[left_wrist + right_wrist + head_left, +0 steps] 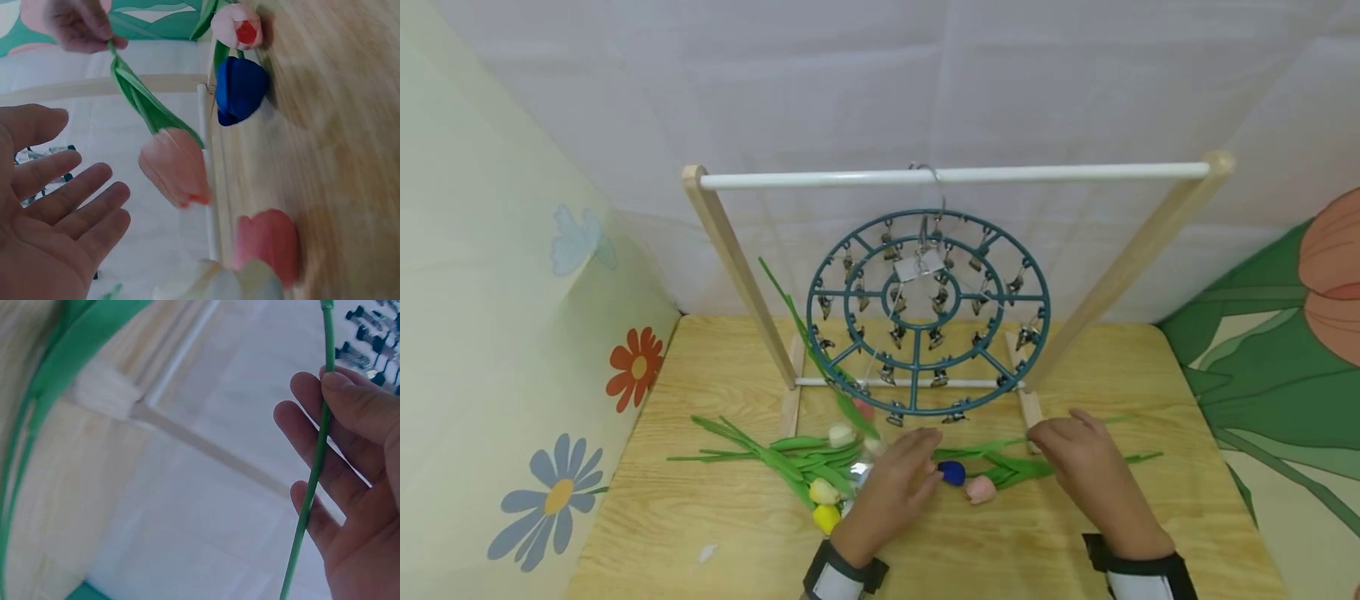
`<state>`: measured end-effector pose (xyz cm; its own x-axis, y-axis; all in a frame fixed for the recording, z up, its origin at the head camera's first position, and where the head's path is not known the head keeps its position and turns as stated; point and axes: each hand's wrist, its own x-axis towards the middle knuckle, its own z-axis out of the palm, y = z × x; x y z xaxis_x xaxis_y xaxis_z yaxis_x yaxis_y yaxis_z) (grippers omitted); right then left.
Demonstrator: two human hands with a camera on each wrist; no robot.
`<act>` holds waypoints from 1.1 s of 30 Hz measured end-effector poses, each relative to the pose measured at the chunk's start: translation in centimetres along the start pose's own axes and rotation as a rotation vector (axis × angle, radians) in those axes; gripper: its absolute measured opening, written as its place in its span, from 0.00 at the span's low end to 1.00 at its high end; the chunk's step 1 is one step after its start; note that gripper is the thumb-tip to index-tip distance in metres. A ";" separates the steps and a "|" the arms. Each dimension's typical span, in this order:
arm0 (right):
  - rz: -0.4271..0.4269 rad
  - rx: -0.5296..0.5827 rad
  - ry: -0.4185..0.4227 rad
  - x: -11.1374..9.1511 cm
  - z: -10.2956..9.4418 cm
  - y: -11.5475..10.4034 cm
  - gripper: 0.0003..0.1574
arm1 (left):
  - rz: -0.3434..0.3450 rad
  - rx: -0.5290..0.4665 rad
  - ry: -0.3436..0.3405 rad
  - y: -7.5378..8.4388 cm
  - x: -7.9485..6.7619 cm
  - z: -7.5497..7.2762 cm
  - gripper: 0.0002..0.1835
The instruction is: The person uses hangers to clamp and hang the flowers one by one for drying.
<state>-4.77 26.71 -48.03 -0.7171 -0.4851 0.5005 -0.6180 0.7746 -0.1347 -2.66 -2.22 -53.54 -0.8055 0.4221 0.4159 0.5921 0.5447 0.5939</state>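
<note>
The left hand is holding its fingers loosely apart; the right hand is pinching, its thumb pressing toward the fingertips!

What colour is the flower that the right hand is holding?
Light pink. The flower shows best in the left wrist view.

Held stem cropped, right wrist view

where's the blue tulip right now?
In the head view, the blue tulip lies on the wooden table, just right of the left hand and immediately left of a pale pink tulip.
</note>
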 end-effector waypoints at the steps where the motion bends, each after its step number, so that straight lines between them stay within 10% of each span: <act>1: -0.011 0.002 0.000 0.2 -0.1 -0.3 0.26 | 0.002 0.022 -0.018 0.1 0.1 0.1 0.29; 15: -0.094 -0.031 0.001 2.0 -0.7 -3.0 0.22 | 0.005 0.090 -0.135 1.4 1.8 0.2 0.15; 21: -0.115 -0.025 -0.003 2.6 -1.3 -3.9 0.09 | 0.030 0.140 -0.074 1.4 2.0 0.4 0.13; 26: -0.102 0.137 0.137 2.4 -1.8 -5.2 0.30 | 0.034 0.169 0.000 1.0 1.7 0.3 0.16; 33: -0.080 0.334 0.238 1.6 -2.0 -6.5 0.21 | -0.062 0.050 0.067 -0.2 0.4 -0.4 0.10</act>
<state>-1.23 21.68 -44.68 -0.5922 -0.4005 0.6992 -0.7674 0.5450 -0.3377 -3.09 -2.41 -53.21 -0.8395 0.3382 0.4254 0.5402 0.6046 0.5854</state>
